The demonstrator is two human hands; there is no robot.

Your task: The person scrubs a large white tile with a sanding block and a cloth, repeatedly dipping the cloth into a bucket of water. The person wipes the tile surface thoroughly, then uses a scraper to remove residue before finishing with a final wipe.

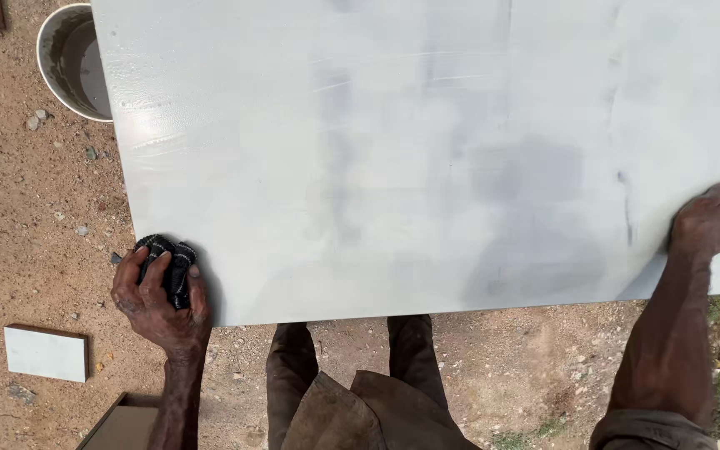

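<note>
A large pale grey panel [427, 150] lay flat across most of the view, above bare sandy ground [27, 208]. The left hand [160, 300] was at the panel's near left corner, its fingers [153, 279] clenched around a dark wadded cloth [173, 265] that pressed against the panel's edge there. The cloth sat just beyond the fingertips, touching the corner. The right hand [714, 221] rested on the panel's near right edge, fingers spread and released, flat on the surface, grasping nothing. A white bucket [68, 62] stood at the far left, partly hidden under the panel. A small white block [46, 352] lay on the ground near the left forearm.
</note>
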